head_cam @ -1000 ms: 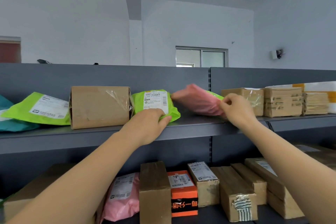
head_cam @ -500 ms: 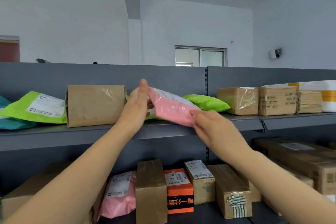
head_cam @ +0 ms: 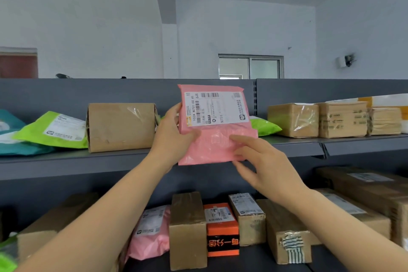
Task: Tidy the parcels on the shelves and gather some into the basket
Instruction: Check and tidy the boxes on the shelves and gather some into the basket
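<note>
A pink mailer bag (head_cam: 212, 143) with a white label stands upright in front of the upper shelf (head_cam: 72, 162), label facing me. My left hand (head_cam: 171, 137) grips its left edge, thumb across the front. My right hand (head_cam: 262, 165) holds its lower right corner, fingers spread over the front and thumb underneath. A green mailer bag (head_cam: 263, 126) lies on the shelf behind the pink one, mostly hidden. No basket is in view.
The upper shelf also carries a brown box (head_cam: 121, 127), a green bag (head_cam: 55, 131) and a teal bag (head_cam: 8, 137) at left, and taped cartons (head_cam: 293, 119) at right. The lower shelf holds a pink bag (head_cam: 150, 234), an orange box (head_cam: 221, 229) and several brown boxes.
The pink bag came off the shelf toward me and turned upright with its label facing me. My left hand went from touching its left end to gripping the left edge. The green bag behind is uncovered.
</note>
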Available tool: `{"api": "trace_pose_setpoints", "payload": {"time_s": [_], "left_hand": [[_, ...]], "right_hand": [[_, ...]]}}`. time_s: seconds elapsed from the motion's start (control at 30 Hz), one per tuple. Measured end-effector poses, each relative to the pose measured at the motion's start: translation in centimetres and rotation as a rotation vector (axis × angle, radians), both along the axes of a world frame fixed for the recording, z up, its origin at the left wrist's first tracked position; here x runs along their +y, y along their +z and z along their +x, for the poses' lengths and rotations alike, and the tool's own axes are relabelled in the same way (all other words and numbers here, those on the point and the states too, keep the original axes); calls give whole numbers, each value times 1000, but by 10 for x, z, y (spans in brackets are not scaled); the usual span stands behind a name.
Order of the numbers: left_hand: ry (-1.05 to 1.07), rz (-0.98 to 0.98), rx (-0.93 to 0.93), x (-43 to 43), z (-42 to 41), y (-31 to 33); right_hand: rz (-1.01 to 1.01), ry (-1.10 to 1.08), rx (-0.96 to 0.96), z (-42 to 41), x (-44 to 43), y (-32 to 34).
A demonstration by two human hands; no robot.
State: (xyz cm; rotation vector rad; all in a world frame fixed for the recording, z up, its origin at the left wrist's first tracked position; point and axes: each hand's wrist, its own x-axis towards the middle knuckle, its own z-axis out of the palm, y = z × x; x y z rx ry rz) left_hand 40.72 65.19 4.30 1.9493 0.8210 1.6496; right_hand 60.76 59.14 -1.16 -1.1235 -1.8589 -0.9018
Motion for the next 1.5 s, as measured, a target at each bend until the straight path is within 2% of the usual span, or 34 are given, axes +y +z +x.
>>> {"api": "trace_pose_setpoints", "payload": {"time_s": [0.17,0.27,0.4,0.63,0.93,1.03,1.23,1.37,1.5], "left_hand": [[43,62,-125,-1,2,10],[74,95,-199,-3,1,17],[118,101,-301,-1,-3,24],[144,63,-333,-2,-2,21],[171,86,-317,-3,3,20],[177,76,-317,-2,8,18],[187,68,-307,-1,14,15],[170,70,-309,0,15,17],[118,43,-360,-1,14,21]], "right_hand": [[65,16,138,14,-5,19],[72,-70,187,33,-2,35],[-80,-194,325,57,10,57],[-468,-347,289,72,46,81],[-584,-439,273,91,69,80],[-551,-381,333,97,74,77],[-336,-257,464,98,64,70],[-219,-107,629,100,42,64],[-213,44,822,107,14,52]]}}
